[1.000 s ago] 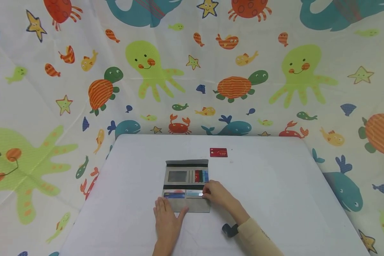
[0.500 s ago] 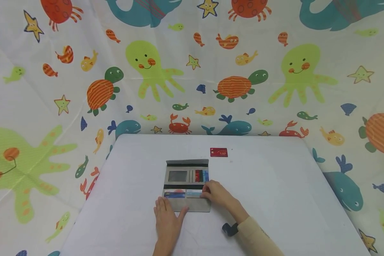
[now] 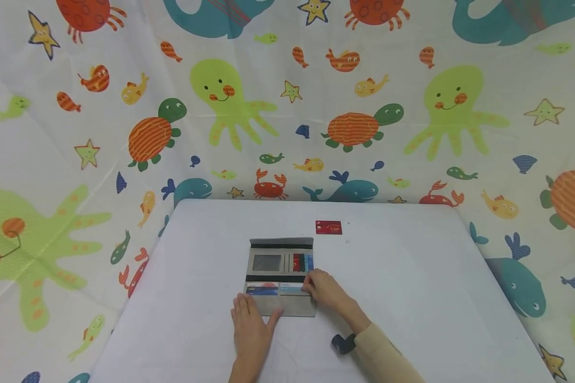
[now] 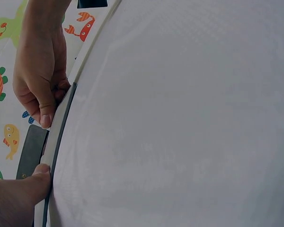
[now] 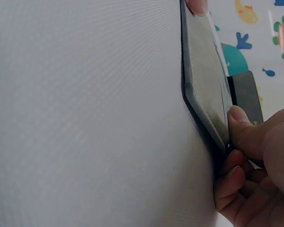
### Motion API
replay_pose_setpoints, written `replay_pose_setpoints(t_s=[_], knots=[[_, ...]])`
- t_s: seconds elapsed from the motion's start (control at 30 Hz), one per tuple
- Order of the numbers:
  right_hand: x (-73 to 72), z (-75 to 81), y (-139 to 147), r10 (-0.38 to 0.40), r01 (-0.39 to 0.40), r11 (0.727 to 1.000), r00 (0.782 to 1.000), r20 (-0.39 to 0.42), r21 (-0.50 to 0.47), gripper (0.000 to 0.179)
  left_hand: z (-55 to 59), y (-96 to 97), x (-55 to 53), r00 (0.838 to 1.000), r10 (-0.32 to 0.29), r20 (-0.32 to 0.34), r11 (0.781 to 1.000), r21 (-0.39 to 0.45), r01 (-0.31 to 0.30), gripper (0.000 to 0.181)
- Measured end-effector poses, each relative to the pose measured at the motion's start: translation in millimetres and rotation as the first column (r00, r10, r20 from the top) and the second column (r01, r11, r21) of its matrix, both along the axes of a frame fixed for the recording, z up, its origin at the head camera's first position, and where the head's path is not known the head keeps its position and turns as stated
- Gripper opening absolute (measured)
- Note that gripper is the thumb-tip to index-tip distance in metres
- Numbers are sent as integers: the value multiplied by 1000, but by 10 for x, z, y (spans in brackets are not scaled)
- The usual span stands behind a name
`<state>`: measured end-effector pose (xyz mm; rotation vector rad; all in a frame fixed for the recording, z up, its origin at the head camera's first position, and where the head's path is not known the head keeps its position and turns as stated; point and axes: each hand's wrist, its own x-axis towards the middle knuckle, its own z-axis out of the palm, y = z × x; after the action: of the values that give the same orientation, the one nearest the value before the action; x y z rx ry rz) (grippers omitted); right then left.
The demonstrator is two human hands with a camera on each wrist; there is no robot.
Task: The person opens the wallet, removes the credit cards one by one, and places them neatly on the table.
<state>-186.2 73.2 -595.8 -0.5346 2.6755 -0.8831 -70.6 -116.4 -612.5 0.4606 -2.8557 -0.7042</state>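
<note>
Lower center, a wallet (image 3: 280, 278), likely light, flexible, best held by edges; left grip (image 3: 251, 324) spread, right grip (image 3: 327, 289) pinching its right edge.

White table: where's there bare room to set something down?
The white table has two bare patches: right of the right hand and tan sleeve, and left of the wallet and left hand. It's crowded at the wallet, where both hands are; a red VIP card lies beyond.
</note>
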Motion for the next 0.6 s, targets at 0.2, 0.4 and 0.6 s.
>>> replay_pose_setpoints(t_s=[0.2,0.4,0.6], knots=[[-5,-14,-7,-12,13,1000,1000,-24,18,13,9,3,-5,1000,2,4,1000,6,-2,105],[-2,-35,-2,-33,33,999,999,-35,-3,13,15,14,-8,1000,4,29,1000,18,-4,105],[1,-63,5,-47,46,999,997,-55,-13,13,1,17,-3,1000,3,30,1000,13,-4,106]])
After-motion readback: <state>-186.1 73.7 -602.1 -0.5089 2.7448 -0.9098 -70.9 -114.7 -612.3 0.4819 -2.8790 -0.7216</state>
